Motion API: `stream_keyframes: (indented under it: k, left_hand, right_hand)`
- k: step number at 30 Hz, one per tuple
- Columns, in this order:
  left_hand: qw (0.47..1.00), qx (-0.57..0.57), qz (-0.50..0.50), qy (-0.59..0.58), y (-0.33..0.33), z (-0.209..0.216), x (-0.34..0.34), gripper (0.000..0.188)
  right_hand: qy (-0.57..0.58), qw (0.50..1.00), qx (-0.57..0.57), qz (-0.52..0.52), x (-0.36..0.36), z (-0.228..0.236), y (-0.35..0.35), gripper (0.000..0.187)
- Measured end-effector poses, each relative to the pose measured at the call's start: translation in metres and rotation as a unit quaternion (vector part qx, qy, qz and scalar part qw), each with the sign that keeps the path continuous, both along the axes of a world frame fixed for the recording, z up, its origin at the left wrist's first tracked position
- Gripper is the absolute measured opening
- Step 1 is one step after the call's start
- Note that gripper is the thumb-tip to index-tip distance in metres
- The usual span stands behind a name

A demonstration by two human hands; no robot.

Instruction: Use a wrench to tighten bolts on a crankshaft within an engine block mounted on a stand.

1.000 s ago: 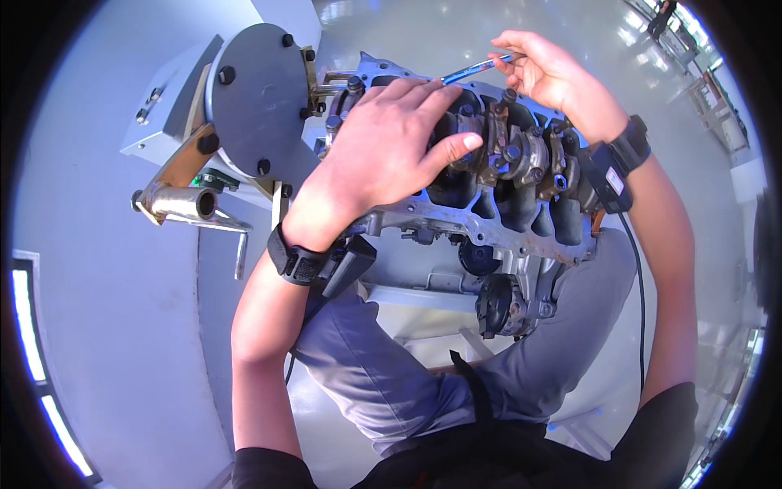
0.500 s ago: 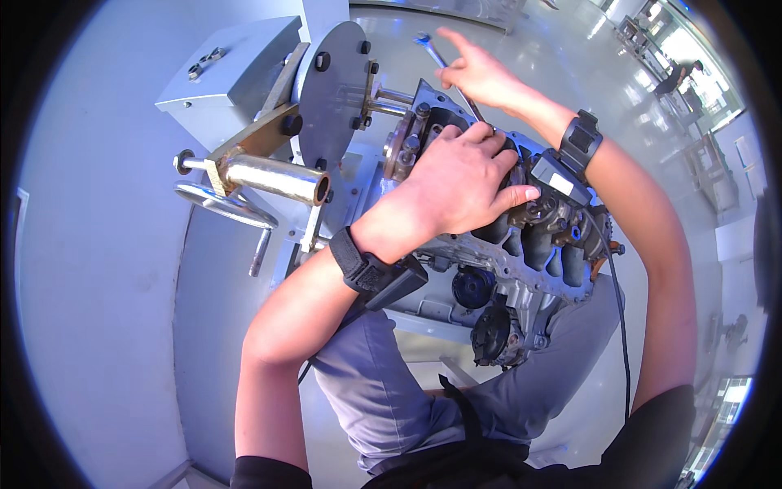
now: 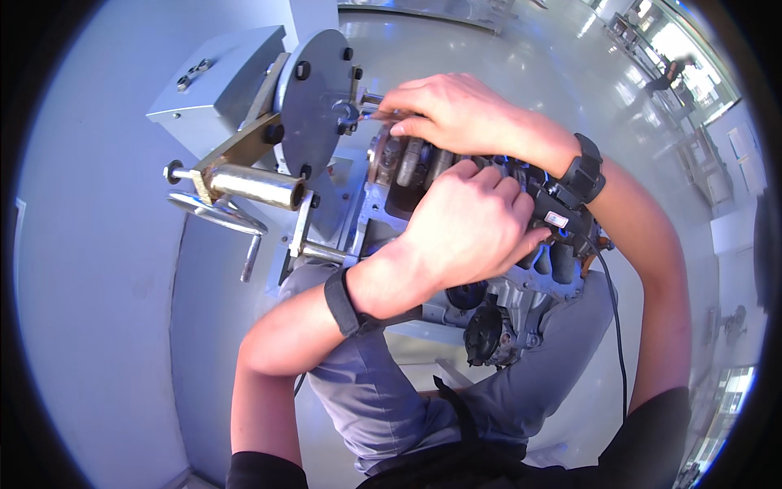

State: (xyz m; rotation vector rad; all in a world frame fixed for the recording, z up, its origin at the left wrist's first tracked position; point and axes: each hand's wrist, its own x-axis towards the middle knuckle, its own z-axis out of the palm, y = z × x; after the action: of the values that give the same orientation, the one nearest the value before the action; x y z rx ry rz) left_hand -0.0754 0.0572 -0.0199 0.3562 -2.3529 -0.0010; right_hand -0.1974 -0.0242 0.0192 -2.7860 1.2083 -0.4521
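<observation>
An engine (image 3: 554, 281) sits in front of me, its open top partly covered by both hands. My right hand (image 3: 456, 110) reaches across its far side, fingers and thumb closed about the shaft of a wrench. The bright open jaw of the wrench (image 3: 346, 112) sticks out past the fingertips, in front of the round grey plate. The rest of its shaft is hidden. My left hand (image 3: 472, 220) rests low over the middle of the engine with its fingers curled in; what they close on is hidden beneath them.
Left of the engine stand a round grey mounting plate (image 3: 308, 106) with black bolts, a metal tube (image 3: 252, 185), a handwheel with a crank (image 3: 216, 212) and a grey box (image 3: 216, 81). A black cable (image 3: 617, 326) hangs at the right. Another person (image 3: 672, 73) is far off.
The wrench's free end has swung left and nearer, from beyond the engine to the round plate. My right hand moved left with it; my left hand shifted slightly nearer and its fingers curled more.
</observation>
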Motion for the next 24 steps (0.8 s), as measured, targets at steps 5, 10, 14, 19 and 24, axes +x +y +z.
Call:
stream_keyframes:
  k: [5, 10, 14, 19, 24]
  left_hand:
    - [0.995, -0.007, -0.067, 0.069, 0.01, -0.002, -0.005, 0.023]
    - [0.991, -0.012, -0.111, 0.067, 0.013, -0.007, -0.008, 0.025]
    - [0.988, -0.004, -0.133, 0.082, 0.015, -0.007, -0.008, 0.026]
    - [0.972, -0.016, -0.22, 0.077, 0.023, -0.009, -0.011, 0.028]
    - [0.948, -0.013, -0.305, 0.086, 0.028, -0.016, -0.013, 0.03]
  right_hand:
    - [0.043, 0.997, -0.065, 0.025, -0.007, 0.0, 0.03, 0.018]
    - [0.04, 0.984, -0.149, 0.086, -0.017, -0.01, 0.043, 0.015]
    - [0.062, 0.976, -0.169, 0.122, -0.027, -0.01, 0.051, 0.017]
    - [0.034, 0.968, -0.215, 0.126, -0.032, -0.014, 0.061, 0.03]
    - [0.01, 0.965, -0.239, 0.112, -0.038, -0.021, 0.067, 0.032]
